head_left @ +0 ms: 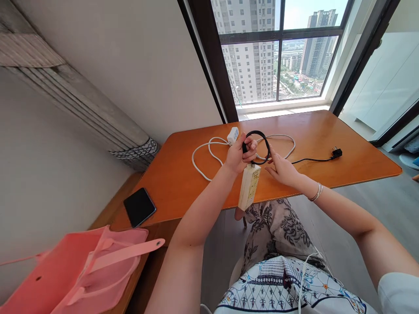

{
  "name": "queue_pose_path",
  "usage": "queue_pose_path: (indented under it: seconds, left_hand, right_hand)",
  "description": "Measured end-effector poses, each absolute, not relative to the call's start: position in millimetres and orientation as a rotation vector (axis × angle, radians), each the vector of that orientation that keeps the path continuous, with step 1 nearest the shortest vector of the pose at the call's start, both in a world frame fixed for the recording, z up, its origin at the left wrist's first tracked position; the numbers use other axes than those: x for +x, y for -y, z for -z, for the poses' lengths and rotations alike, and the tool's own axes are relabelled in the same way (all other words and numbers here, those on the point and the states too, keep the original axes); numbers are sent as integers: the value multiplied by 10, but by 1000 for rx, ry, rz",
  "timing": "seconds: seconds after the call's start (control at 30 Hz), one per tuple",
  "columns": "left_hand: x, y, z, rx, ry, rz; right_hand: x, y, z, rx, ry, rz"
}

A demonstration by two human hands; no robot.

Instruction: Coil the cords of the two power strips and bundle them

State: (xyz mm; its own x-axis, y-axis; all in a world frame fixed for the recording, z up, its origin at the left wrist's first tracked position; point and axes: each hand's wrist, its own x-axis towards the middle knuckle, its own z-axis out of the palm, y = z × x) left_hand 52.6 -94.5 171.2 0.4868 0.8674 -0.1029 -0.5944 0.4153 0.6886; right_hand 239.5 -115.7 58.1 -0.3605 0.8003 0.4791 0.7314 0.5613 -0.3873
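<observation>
A loop of black power cord (269,146) is gathered in my left hand (241,153), whose fingers are wrapped round it. From that cord a whitish power strip (249,187) hangs below the hand, at the table's near edge. My right hand (282,169) is at the right side of the loop, its fingers stretched apart and their tips at the cord. Beyond it, the cord runs right across the table to a black plug (336,152). Behind my left hand lie a white adapter (232,135) and a looped white cable (196,163).
The wooden table (360,168) reaches toward a window (278,65). A black phone (139,207) lies at its left end, near a pink bag (98,270) with a strap. A curtain (98,109) hangs along the left wall. My lap is below the near edge.
</observation>
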Motion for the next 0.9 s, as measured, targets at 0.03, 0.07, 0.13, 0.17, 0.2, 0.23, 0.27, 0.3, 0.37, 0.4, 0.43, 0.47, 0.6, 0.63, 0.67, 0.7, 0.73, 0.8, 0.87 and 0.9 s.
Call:
queue_pose_path:
  seconds: [0.03,0.07,0.13,0.17,0.2,0.23,0.27,0.3,0.37,0.4,0.43,0.47,0.6,0.63,0.67,0.7,0.73,0.8,0.87,0.9]
  left_hand:
    - [530,950,-1706,633,-490,-993]
    - [529,955,-1702,630,-488,-1020]
    - [515,964,-1701,628,-480,-1071]
    - [503,967,-1702,631,-478,-1095]
    - [490,968,-1703,635,-480,-1115]
    - [476,967,-1704,641,-485,-1130]
    - [464,964,-1703,649,-493,-1139]
    - [455,961,-1702,657,-500,-1143]
    - [450,957,-1698,675,-506,-1142]
    - [455,956,-1696,683,-507,-1140]
    - [464,957,-1695,690,-510,-1137]
    - [476,959,-1696,694,-515,-1134]
    - [522,972,-1705,711,-550,-1113]
    - [527,974,-1708,723,-550,-1106]
    - [530,976,-1710,735,-547,-1098]
    - [531,977,-1712,745,-544,-1091]
    - [531,977,-1713,754,-542,-1084]
    - [531,976,-1714,769,-546,-1072]
    - [540,975,-1714,795,-557,-1059]
    - [549,976,-1713,811,-563,-1053]
  right_hand:
    - [2395,1192,-541,-1214,2183,-130]
    - [2410,1219,-501,-1211,2204,-112]
    - [2482,1261,-429,-1250,2254,-55]
    - [2531,1281,-397,-1293,2282,-15]
    - [2584,1302,-368,-1346,2308,29]
    - [2636,1326,-345,-1402,2327,77]
    - [2683,1353,-327,-1456,2340,126]
    - [2722,1382,-316,-1504,2347,176]
    - [2771,1442,-318,-1569,2363,268]
    - [2780,1470,-333,-1575,2382,303]
    - [2779,1496,-359,-1561,2411,329]
    - [2768,1519,-395,-1526,2441,350]
    - [2670,1597,-663,-1270,2472,468]
    - [2638,1619,-759,-1210,2458,510]
    - [2606,1642,-862,-1158,2445,548]
    - [2575,1667,-971,-1121,2439,576]
    - [2543,1693,-1082,-1090,2443,591]
    - [2481,1737,-1293,-1031,2491,603]
    - [2414,1759,-1468,-986,2563,629]
    - [2378,1758,-1539,-978,2590,634]
